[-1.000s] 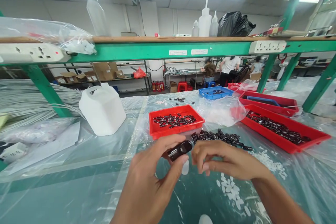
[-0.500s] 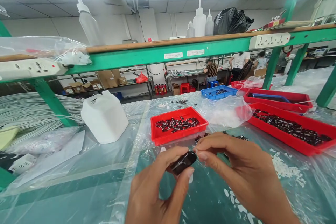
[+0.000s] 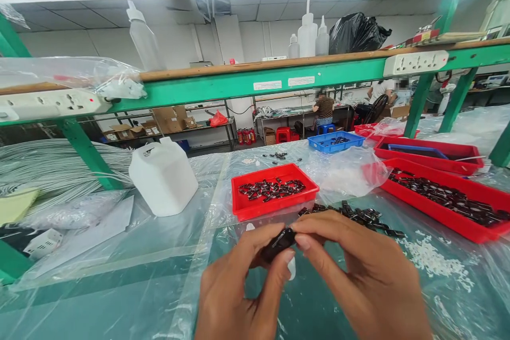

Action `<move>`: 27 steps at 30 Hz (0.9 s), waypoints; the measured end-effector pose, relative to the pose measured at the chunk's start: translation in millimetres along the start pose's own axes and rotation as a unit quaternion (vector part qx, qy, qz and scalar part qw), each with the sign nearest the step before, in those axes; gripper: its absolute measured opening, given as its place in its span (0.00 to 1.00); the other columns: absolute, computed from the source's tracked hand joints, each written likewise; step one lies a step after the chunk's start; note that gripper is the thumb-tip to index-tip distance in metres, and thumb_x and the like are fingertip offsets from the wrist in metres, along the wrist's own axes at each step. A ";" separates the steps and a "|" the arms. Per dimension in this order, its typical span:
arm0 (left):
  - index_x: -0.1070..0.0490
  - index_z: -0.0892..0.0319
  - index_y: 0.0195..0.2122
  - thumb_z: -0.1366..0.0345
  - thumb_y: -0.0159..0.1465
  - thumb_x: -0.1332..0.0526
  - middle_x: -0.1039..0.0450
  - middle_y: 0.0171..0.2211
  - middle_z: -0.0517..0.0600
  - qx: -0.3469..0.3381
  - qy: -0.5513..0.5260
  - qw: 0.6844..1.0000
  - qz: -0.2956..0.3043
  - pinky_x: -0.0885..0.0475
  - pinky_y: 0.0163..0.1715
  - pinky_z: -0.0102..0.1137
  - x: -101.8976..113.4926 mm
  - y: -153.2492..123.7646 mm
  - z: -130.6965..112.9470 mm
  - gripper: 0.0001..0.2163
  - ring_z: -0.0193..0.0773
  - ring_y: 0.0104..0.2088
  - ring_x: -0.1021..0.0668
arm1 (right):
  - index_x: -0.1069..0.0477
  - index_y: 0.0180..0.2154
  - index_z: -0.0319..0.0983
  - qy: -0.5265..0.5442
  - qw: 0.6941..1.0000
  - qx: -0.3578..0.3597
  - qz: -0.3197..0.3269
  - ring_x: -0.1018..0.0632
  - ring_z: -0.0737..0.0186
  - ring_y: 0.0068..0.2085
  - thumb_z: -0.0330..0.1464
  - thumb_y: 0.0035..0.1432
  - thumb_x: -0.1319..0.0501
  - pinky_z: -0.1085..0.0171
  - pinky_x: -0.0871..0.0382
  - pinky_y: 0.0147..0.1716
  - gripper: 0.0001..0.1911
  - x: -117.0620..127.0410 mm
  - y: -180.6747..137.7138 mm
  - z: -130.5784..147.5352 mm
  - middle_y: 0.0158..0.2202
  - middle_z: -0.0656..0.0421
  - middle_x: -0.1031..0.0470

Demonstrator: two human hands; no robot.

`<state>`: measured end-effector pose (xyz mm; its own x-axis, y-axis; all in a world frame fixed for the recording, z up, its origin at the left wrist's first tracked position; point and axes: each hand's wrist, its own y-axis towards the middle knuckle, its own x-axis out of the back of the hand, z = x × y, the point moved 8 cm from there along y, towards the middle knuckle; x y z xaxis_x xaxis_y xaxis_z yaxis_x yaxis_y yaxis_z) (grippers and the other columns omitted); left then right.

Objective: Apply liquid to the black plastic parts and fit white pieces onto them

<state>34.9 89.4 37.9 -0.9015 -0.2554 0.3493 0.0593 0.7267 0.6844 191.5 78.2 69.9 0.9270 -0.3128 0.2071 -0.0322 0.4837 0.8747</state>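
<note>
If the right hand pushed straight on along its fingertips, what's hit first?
Probably the black piece held by the left hand: the right hand has its fingertips right at the piece's end, though exact contact is unclear.

- Brought in close with the right hand [image 3: 370, 271], now pinching at the end of the black piece [image 3: 279, 245] with thumb and forefinger, after being held curled beside it a second ago.
- Covering, with that hand, the loose white ovals earlier in plain sight.
- Showing more of the pile of black pieces [image 3: 350, 210] than half a second ago.
- Sloping in view along the green shelf beam [image 3: 223, 86], nearly level a second ago.
</note>
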 end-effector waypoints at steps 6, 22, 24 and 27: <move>0.26 0.39 0.51 0.65 0.71 0.38 0.22 0.26 0.34 0.011 0.011 1.000 -0.017 0.22 0.31 0.21 2.2 -1.7 2.3 0.11 0.28 0.24 0.21 | 0.23 0.45 0.41 0.009 1.000 0.008 0.016 0.20 0.75 0.39 0.23 0.66 0.37 0.81 0.26 0.43 0.10 -6.4 -6.9 -3.5 0.42 0.64 0.20; 0.21 0.42 0.46 0.64 0.67 0.35 0.20 0.40 0.37 -0.011 0.059 0.998 -0.012 0.24 0.39 0.20 12.6 7.0 -9.2 0.09 0.30 0.34 0.19 | 0.27 0.50 0.41 -0.037 0.989 -0.108 0.089 0.23 0.68 0.38 0.32 0.74 0.45 0.68 0.26 0.34 0.09 44.0 5.5 -84.3 0.44 0.61 0.23; 0.21 0.42 0.47 0.62 0.68 0.36 0.21 0.42 0.38 0.003 0.048 0.999 0.008 0.25 0.40 0.22 11.7 6.6 -1.7 0.09 0.32 0.36 0.20 | 0.25 0.45 0.39 -0.099 0.969 -0.133 0.181 0.22 0.67 0.37 0.30 0.72 0.43 0.66 0.26 0.37 0.07 33.5 -14.0 -109.6 0.41 0.60 0.22; 0.24 0.40 0.51 0.59 0.66 0.34 0.20 0.42 0.38 0.040 0.036 0.999 -0.003 0.25 0.39 0.22 12.3 5.4 8.1 0.12 0.33 0.38 0.20 | 0.25 0.39 0.36 -0.163 0.904 -0.170 0.357 0.22 0.64 0.35 0.30 0.67 0.35 0.60 0.24 0.40 0.04 8.4 -71.0 -146.3 0.37 0.59 0.23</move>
<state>20.7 95.4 40.7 -0.8683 -0.3031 0.3926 0.0168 0.7732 0.6340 256.2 160.9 -54.6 0.5533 -0.0187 0.8328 -0.4112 0.8633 0.2926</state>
